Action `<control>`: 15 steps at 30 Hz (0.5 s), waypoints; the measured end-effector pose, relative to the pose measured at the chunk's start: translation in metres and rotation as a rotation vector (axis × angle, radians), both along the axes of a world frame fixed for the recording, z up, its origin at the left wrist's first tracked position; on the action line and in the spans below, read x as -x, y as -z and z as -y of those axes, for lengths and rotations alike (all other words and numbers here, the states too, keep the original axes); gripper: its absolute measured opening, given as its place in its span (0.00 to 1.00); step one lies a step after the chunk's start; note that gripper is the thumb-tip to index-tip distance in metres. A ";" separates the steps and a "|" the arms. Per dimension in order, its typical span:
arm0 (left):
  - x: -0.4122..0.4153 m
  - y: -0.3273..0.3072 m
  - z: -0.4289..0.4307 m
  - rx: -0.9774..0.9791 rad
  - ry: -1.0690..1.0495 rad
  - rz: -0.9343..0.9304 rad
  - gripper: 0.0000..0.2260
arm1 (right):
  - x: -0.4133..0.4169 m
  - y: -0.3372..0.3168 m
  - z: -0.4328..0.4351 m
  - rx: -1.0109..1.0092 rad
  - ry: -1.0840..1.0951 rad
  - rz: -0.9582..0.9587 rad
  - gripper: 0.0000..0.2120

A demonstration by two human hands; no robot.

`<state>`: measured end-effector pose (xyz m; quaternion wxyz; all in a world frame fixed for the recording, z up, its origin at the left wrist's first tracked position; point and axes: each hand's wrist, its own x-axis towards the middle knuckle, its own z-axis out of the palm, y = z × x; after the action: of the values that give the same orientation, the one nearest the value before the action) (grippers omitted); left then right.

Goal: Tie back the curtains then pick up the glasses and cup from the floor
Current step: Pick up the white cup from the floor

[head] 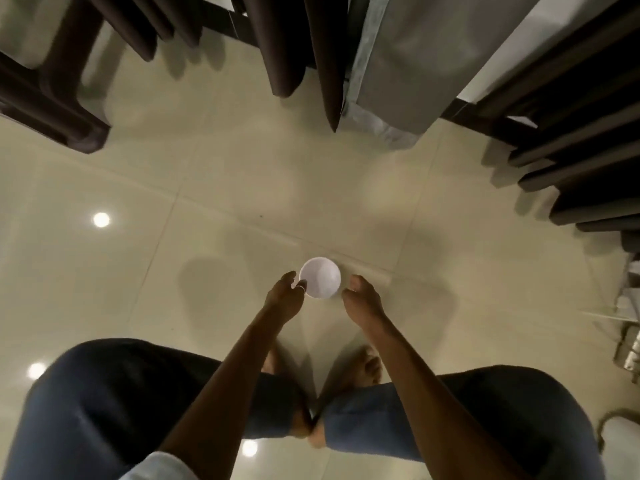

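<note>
The fingers [302,285] of the left hand [284,296] are loosely bent and their tips lie against the left rim of the white cup [320,277]; a pale ring shows on one of them, but I cannot tell whether they pinch the rim or only touch it. The fingers [355,282] of the right hand [363,301] are loosely curled and hold nothing, set just beside the right side of the cup with a narrow gap between. The cup stands upright on the floor [207,202], mouth up, between the two hands and in front of the person's bare feet [360,368]. Both forearms are bare and reach down between knees in blue jeans [104,410]. The floor is glossy cream tile that mirrors round ceiling lights [101,220]. Beyond the cup, dark brown curtains [287,46] hang in folds with their hems just above the tiles, and a pale grey drape [398,64] hangs beside them on the right. More dark folds [571,150] run down the right side. A dark furniture leg [52,98] stands at the upper left, well apart from the cup
</note>
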<state>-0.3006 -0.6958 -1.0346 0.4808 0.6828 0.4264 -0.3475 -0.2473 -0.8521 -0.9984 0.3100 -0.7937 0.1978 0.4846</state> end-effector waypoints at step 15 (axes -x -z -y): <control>-0.013 -0.028 0.017 -0.013 -0.247 0.156 0.15 | 0.001 -0.019 -0.022 -0.081 0.393 0.250 0.21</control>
<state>-0.2881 -0.7128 -1.0061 0.5471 0.6532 0.4708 -0.2288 -0.2482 -0.8299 -0.9793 0.4520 -0.7807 0.2891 0.3204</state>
